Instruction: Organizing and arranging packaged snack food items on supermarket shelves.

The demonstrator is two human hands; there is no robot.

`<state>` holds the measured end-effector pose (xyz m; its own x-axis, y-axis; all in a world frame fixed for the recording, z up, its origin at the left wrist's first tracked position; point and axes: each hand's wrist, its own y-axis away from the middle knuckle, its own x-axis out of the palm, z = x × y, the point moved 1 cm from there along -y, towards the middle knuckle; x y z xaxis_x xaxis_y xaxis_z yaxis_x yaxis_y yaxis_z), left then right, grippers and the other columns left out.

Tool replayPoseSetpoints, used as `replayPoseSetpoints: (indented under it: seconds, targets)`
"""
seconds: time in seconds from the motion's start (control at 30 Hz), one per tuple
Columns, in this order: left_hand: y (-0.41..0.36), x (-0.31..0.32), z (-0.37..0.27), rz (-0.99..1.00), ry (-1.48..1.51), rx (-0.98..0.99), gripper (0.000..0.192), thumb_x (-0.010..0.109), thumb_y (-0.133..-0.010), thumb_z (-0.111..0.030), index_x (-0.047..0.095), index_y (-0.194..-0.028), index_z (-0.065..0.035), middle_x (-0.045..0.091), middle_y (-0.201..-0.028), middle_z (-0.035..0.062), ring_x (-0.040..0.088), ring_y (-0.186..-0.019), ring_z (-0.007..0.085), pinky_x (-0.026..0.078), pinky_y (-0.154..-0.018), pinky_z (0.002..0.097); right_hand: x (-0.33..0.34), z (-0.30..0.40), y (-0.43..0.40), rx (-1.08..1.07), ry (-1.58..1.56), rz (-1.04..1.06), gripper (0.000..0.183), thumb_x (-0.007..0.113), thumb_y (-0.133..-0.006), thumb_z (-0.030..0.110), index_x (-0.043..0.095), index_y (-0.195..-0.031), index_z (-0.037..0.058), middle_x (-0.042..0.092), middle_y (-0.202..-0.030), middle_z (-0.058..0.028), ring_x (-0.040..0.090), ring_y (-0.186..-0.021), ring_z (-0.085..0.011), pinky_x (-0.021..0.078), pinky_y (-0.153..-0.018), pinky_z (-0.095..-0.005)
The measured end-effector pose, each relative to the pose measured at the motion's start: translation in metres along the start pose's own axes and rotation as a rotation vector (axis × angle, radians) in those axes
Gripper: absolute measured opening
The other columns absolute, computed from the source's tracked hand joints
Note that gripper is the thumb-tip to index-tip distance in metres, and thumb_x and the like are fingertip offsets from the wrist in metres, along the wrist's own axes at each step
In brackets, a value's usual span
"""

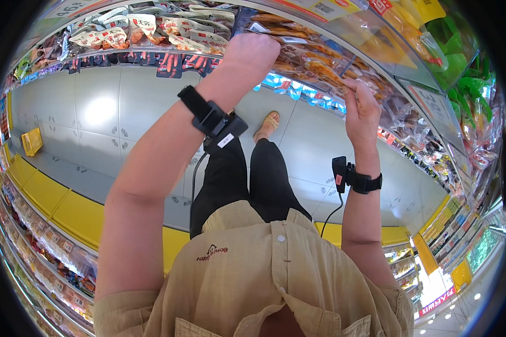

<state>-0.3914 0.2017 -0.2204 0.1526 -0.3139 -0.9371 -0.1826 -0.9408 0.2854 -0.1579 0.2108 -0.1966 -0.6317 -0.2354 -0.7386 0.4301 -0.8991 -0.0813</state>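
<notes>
My left hand (253, 52) reaches over the front edge of a clear shelf bin, between white snack pouches (145, 27) and packets of orange-brown snacks (274, 19). Its fingers are bent down out of sight, so what they hold cannot be told. My right hand (360, 101) is at the bin's front further right, with thumb and forefinger pinching the corner of a clear packet of orange-brown food (324, 69). That packet lies slanted on the others in the bin. Each wrist wears a black strap with a small cabled device.
Dark sausage packets (170, 65) and blue packets (295, 88) sit on a lower shelf. Price-tag strips and bagged goods (468, 97) rise at the right. Behind me stands another stocked shelf with a yellow base (63, 202). A yellow basket-like object (32, 142) is on the tiled floor.
</notes>
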Motion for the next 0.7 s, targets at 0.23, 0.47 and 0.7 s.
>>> replayPoseSetpoints:
  seconds: [0.23,0.47,0.7]
  targets:
    - [-0.009,0.004,0.006,0.019,-0.119,0.059,0.011,0.055,-0.078,-0.008,0.061,-0.087,-0.0067,0.064,-0.080,0.0096,0.064,-0.077,0.0262,0.053,-0.064,0.0359,-0.002,0.001,0.002,0.036,-0.035,-0.011,0.011,0.054,-0.085,0.003,0.058,-0.095,0.0006,0.060,-0.086,-0.0134,0.059,-0.081,-0.0300,0.0466,-0.072,-0.0338]
    - [0.003,-0.004,0.013,-0.278,-0.062,0.166,0.014,0.055,-0.078,-0.009,0.061,-0.091,-0.0078,0.064,-0.081,0.0075,0.064,-0.079,0.0251,0.053,-0.063,0.0362,-0.004,-0.005,0.007,0.013,-0.033,-0.047,0.011,0.056,-0.085,0.002,0.059,-0.095,0.0000,0.062,-0.088,-0.0133,0.060,-0.082,-0.0280,0.0468,-0.076,-0.0316]
    - [0.010,-0.004,0.010,-0.418,-0.050,0.176,0.016,0.057,-0.075,-0.007,0.060,-0.090,-0.0077,0.060,-0.088,0.0086,0.059,-0.089,0.0222,0.051,-0.071,0.0358,-0.005,0.003,0.001,-0.006,-0.072,-0.053,0.010,0.057,-0.085,0.002,0.059,-0.095,0.0006,0.062,-0.086,-0.0126,0.061,-0.079,-0.0252,0.0474,-0.071,-0.0295]
